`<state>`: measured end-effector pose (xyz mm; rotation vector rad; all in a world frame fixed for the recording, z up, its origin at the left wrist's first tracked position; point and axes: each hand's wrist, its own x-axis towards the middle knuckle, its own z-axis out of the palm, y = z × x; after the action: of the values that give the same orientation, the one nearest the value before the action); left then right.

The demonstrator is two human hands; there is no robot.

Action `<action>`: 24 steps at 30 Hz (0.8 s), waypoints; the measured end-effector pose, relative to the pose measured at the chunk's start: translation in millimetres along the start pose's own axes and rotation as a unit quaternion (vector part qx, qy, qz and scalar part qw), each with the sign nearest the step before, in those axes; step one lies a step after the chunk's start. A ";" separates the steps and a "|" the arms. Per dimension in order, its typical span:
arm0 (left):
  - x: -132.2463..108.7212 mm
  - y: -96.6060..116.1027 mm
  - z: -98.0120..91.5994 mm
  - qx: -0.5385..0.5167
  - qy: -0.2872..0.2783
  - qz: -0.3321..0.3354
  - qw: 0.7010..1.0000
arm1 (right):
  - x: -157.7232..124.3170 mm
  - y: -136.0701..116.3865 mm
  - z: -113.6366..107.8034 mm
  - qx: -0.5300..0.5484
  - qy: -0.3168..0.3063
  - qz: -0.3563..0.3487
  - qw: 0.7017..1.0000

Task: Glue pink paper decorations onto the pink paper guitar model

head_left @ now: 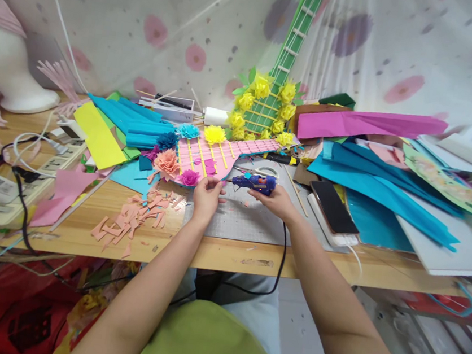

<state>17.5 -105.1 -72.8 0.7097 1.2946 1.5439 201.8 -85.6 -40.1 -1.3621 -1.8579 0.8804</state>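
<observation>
My right hand (276, 201) is wrapped around a blue hot glue gun (259, 184), whose nozzle points left toward my other hand. Its black cord drops over the table's front edge. The fingers of my left hand (208, 196) are pinched together right at the nozzle; whatever they hold is too small or hidden to name. Just behind that hand lies a pink paper guitar (221, 159) with yellow strips. Paper flowers sit along its left end, among them a salmon flower (166, 162), a magenta flower (188, 178) and a yellow flower (214, 135).
A green paper guitar (264, 109) with yellow flowers leans at the back. Salmon paper scraps (129, 219) lie to the left, near a power strip (44, 172). Scissors (268, 171) rest on the grey cutting mat (235, 222). On the right are a phone (333, 207) and blue paper (379, 188).
</observation>
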 end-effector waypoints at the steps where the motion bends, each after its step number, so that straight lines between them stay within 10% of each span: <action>1: -1.1 1.1 0.3 -0.001 -0.001 -0.002 1.000 | 0.4 1.0 0.5 0.000 0.005 0.006 1.000; 9: -17.9 35.1 -7.9 -0.068 -0.048 -0.017 0.996 | 12.6 35.1 16.4 -0.062 0.109 0.085 0.988; 18: -1.9 78.7 -77.8 -0.089 0.096 0.052 0.990 | 18.8 43.7 27.5 -0.175 0.159 0.149 0.960; 24: -4.1 66.3 -103.0 -0.033 0.120 0.026 0.992 | 10.5 31.0 15.3 -0.110 0.279 0.006 0.954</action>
<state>-91.6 -147.3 -36.4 0.5309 1.4022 1.7485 202.8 -70.4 -72.9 -1.5591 -1.5272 0.2459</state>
